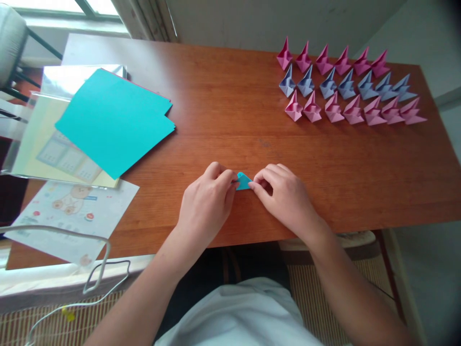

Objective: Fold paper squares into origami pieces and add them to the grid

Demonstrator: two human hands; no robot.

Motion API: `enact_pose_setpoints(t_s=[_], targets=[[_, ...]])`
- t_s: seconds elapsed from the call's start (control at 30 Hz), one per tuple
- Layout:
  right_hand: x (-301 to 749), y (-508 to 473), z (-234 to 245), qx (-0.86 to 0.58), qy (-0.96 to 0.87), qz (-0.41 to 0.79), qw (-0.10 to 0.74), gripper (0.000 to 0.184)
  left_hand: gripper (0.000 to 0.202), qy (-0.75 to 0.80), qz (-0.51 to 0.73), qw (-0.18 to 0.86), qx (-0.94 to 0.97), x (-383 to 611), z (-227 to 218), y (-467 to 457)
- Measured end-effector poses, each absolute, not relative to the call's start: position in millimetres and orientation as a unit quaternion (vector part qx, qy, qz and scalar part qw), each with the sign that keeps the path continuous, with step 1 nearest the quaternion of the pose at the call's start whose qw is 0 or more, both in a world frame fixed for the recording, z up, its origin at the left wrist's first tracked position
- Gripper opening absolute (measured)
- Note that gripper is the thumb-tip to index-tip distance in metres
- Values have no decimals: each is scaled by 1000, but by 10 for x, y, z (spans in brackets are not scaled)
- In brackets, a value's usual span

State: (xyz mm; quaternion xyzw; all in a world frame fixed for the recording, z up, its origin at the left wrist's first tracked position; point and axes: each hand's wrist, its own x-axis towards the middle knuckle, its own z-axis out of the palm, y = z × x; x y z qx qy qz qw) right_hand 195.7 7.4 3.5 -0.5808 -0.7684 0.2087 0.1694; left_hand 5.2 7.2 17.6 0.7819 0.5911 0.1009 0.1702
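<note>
Paper: folded teal piece, small and roughly triangular, by the near edge of the tabletop, between our two hands; resting or slightly lifted, we cannot tell.
Left hand: fingers drawn together, pinching the left end of the piece, tips partly hidden from us.
Right hand: thumb and forefinger tips brought together on the right corner, a small ring of space behind them.
Folded figures, far right: we count three rows, the dark pink row of six farthest, then the blue-grey row of seven, then the light pink row of seven.
Stock, left: large teal sheets, stacked, overlapping a clear sleeve.
Near left: bear-printed sheet, lying flat beside the sleeve.
</note>
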Motion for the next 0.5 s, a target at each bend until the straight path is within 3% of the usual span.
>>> enact_pose_setpoints(t_s=[0.5], targets=[[1842, 64, 16, -626, -732, 189, 191, 20, 19, 608, 122, 174, 765, 104, 127, 35]])
